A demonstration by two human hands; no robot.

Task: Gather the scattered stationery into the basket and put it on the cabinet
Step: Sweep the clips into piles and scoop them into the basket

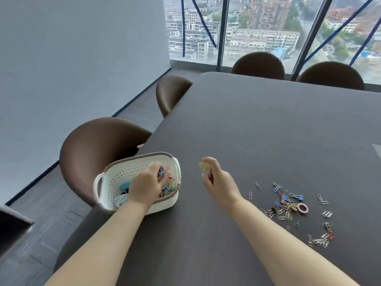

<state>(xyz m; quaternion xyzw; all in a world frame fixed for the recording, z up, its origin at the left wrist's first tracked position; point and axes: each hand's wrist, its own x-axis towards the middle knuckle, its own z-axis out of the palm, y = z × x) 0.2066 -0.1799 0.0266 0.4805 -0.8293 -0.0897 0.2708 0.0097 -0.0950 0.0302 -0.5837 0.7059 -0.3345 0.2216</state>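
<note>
Stationery clear-up in progress on a dark counter (268,131). At left, the white perforated basket (165,205) sits close to the counter's near edge, beside a brown chair (99,145). Our left hand (147,187) is down inside it, fingers curled around a blurred bundle of clips (162,172). At centre, our right hand (218,182) is raised clear of the counter and pinches a yellow binder clip (203,166). At right, the loose scatter of paper clips (285,212) lies well apart from the basket.

We judge the step in hand to be dropping both loads into the basket. To do it well, we should open the left hand low between the walls so the springy wire cannot bounce out. The right hand should cross above the rim before letting go. The basket stands near the edge, so we should not push against it. Sliding it toward the scatter would shorten later trips.

Counted left to right: 4 brown chairs, 1 basket, 2 hands, 1 yellow binder clip held. On the counter we see at least 3 binder clips, 1 of them a blue binder clip (298,196), plus 1 pink tape roll (302,208). The paper clips are too small and tangled for a firm count; we estimate well over 20. We cannot pick out the cabinet.
</note>
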